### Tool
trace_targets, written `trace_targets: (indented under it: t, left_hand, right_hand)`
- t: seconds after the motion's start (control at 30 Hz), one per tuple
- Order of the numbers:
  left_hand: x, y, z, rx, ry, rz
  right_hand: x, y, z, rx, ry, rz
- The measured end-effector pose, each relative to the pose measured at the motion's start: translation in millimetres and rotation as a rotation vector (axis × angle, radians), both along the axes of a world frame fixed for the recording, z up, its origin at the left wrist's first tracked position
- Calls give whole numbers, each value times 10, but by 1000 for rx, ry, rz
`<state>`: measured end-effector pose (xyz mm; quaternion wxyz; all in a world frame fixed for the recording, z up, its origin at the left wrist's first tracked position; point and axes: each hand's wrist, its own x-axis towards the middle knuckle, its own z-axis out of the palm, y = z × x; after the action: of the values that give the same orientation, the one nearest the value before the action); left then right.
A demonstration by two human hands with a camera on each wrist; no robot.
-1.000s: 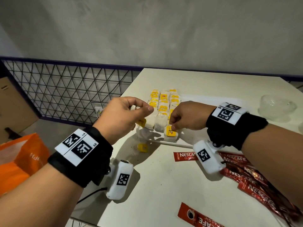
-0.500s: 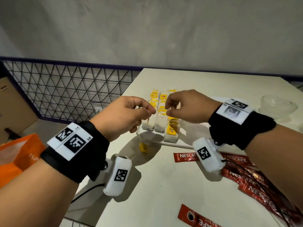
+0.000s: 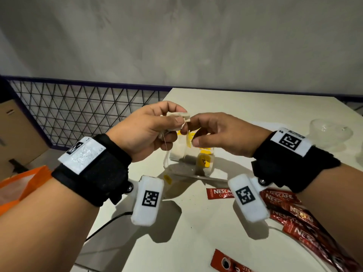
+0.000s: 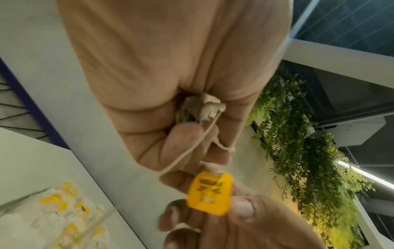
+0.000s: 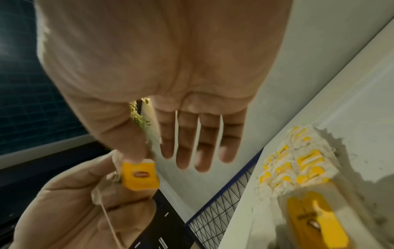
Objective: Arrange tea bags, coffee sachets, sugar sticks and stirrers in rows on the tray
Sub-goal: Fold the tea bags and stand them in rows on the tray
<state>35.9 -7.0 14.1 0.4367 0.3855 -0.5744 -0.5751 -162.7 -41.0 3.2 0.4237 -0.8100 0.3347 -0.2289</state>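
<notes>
My left hand (image 3: 176, 122) is raised above the table and grips a crumpled white tea bag (image 3: 177, 116) in curled fingers; the left wrist view shows the tea bag (image 4: 202, 109) bunched in the fist. My right hand (image 3: 189, 132) meets it and pinches a yellow tea bag tag (image 4: 210, 193), also visible under the thumb as the tag (image 5: 140, 175). A string (image 3: 166, 154) loops down from the left hand toward another yellow tag (image 3: 167, 178) near the table. Below the hands, a clear tray (image 3: 206, 177) carries rows of tea bags (image 3: 204, 161) with yellow tags.
Red coffee sachets (image 3: 294, 213) lie piled at the right, one sachet (image 3: 220, 193) sits before the tray, another sachet (image 3: 229, 262) by the near edge. A glass bowl (image 3: 330, 132) stands far right. A wire mesh fence (image 3: 78, 114) and an orange bag (image 3: 19, 183) are left of the table.
Both hands rose from the tray. The right hand left the tea bags on the tray, moved to the left hand and took hold of a yellow tag.
</notes>
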Motion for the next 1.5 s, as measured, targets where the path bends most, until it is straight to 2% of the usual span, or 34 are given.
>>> trace_targets:
  t: [0.1,0.17,0.37,0.47,0.57,0.67,0.8,0.97,1.1,1.3,1.37,1.5]
  left_hand:
    - [2,-12,-7,9,80,9]
    - [-14,-5,-55,31,105,44]
    - [-66,30,-265,183,183,134]
    - [-92,41,-350,282,216,139]
    - [-99,83,-419,288,56,69]
    - [-103,102,-450,265,-98,9]
    - [-104,85,-478,256,-147,59]
    - [-100,106,-486,153,-206,108]
    - [-139,59,-345,-116,-381,230]
    - [-312,-111,-262,-284,-576,175]
    - [-317,-132,-270,-278,-559,200]
    - [-329,-81,-276,-152,-408,193]
  right_hand:
    - [28,15,-30,-48,21,-18]
    - [30,40,-2,-14,-19,-23]
    - [105,87,159,84,-219,-32]
    - [177,41,216,148,-392,-104]
    - [203,16,292,185,-577,-133]
    - [197,14,368,164,-674,-137]
    - [193,15,444,138,-740,-161]
    - [177,25,511,107,-744,-196]
    - [152,53,515,115,-710,-195]
    - [139,44,485,109,-733,-200]
    - [91,9,459,64,-701,-239]
    - [-48,-43,363,-11,-582,-316]
